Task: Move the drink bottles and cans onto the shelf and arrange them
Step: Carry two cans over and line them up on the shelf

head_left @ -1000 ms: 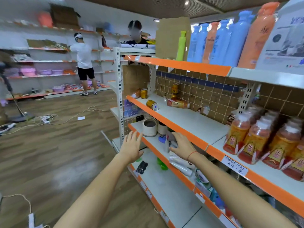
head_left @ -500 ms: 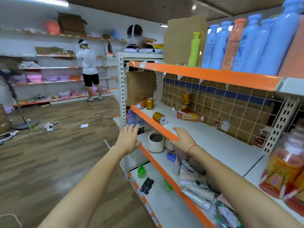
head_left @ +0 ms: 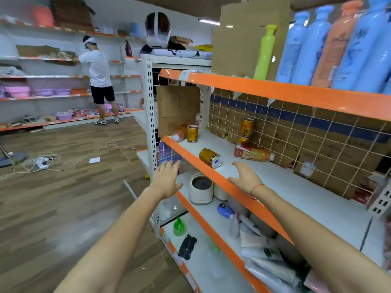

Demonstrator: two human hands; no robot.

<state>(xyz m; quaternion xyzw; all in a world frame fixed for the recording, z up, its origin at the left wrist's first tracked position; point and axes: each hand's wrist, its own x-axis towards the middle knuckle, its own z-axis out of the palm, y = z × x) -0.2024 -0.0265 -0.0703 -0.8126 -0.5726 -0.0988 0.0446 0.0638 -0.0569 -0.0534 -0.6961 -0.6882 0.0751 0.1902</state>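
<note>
On the middle white shelf [head_left: 281, 187] a gold can [head_left: 210, 158] lies on its side near the orange front edge. My right hand [head_left: 245, 176] is open just behind and right of it, above the shelf board, holding nothing. My left hand [head_left: 167, 179] is open in front of the shelf's left end, empty. A tea bottle [head_left: 252, 154] lies on its side at the back. Behind it two gold cans [head_left: 246, 130] stand stacked. At the far left end stand an upright gold can [head_left: 192, 134] and a tipped orange bottle [head_left: 179, 133].
The upper shelf [head_left: 275, 89] carries tall blue and orange bottles, a green one and cardboard. The lower shelf holds a white canister [head_left: 200, 189] and packets. Cables [head_left: 42, 161] lie on the wooden floor. Two people stand further back by other shelves.
The view has turned left and closer to the middle shelf. Both hands have risen, the right one from the lower shelf edge to above the middle shelf near the lying can.
</note>
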